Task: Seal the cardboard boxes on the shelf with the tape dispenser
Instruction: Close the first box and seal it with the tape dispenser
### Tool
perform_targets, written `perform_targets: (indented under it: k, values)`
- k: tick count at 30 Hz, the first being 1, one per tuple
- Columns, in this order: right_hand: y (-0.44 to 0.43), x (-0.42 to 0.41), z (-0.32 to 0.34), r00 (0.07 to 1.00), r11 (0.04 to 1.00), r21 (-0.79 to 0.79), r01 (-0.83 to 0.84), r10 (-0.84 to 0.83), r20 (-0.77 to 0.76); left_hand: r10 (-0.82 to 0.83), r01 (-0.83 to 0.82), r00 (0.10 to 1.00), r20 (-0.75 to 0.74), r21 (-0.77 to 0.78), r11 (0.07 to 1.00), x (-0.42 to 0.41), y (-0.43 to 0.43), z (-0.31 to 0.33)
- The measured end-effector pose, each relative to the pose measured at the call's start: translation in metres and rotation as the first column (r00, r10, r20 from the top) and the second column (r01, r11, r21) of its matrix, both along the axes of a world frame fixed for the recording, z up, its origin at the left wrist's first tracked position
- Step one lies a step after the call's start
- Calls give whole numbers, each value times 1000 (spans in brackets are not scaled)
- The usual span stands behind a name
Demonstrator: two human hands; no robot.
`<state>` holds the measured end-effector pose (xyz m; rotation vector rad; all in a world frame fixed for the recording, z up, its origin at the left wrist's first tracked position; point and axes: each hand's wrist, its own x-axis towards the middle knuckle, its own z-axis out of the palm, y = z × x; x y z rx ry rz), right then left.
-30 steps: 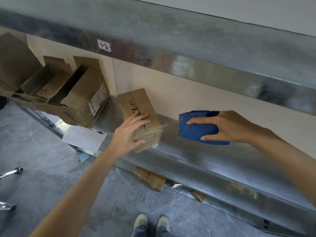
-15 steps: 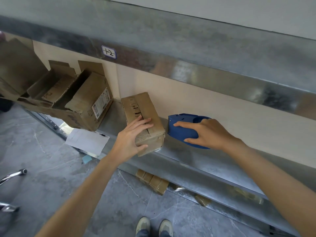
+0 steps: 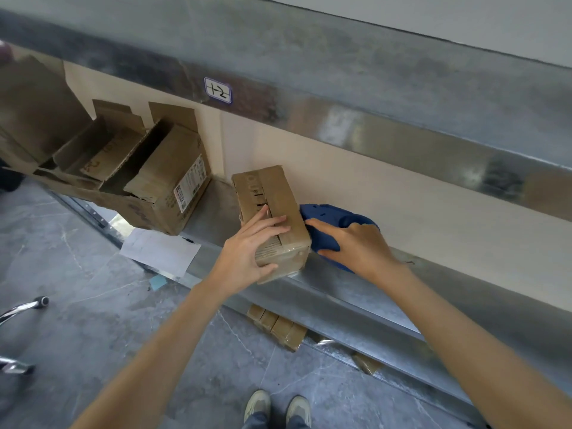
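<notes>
A small closed cardboard box [image 3: 267, 196] lies on the metal shelf [image 3: 346, 292], its near end at the front lip. My left hand [image 3: 247, 252] grips that near end, fingers over the top seam and thumb under the front face. A blue tape dispenser [image 3: 325, 224] sits right against the box's right side. My right hand [image 3: 356, 246] holds the dispenser from above, fingers curled over its body. The dispenser's front edge touches the box near its top right edge. A larger cardboard box [image 3: 167, 184] with open flaps stands further left on the shelf.
Flattened cardboard [image 3: 34, 109] leans at the far left. A white paper sheet [image 3: 159, 252] hangs over the shelf's front edge. An upper shelf beam [image 3: 309, 97] with a label "1-2" runs overhead. Small boxes [image 3: 278, 326] lie under the shelf. Chrome tubes [image 3: 21, 308] stick in at left.
My right hand has carried the blue dispenser leftward along the shelf until it meets the small box. My left hand has kept its grip on the box's near end.
</notes>
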<state>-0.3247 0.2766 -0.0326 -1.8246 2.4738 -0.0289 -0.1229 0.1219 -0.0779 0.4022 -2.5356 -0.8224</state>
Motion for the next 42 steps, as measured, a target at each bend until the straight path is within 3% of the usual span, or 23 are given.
perform_targets:
  k: [8,20,25,28,30,33,38,42]
  values:
    - [20,-35,-61,921,962,-26,272,-252,297,4,-4,999,-35,-6,1000,-1,0,-7]
    - [26,-45,-81,833,953,-19,303,-255,491,-17,18,999,-41,13,1000,-3,-1,-10]
    - [29,-37,-62,824,929,-27,368,-312,473,46,-48,998,-34,-80,996,1,2,-12]
    - [36,-33,-47,879,912,-102,397,-346,329,76,-78,996,-47,-31,997,6,5,-7]
    - [40,-29,-37,910,916,-169,363,-309,278,110,-110,992,-58,9,994,11,7,-3]
    - [34,-19,-26,918,928,-268,257,-149,367,152,-147,982,-109,51,988,18,12,0]
    - [16,16,-18,796,925,-304,229,2,605,221,-207,973,-63,179,962,25,26,0]
    - [8,32,-22,775,940,-297,167,61,629,204,-186,977,-67,218,958,26,32,-2]
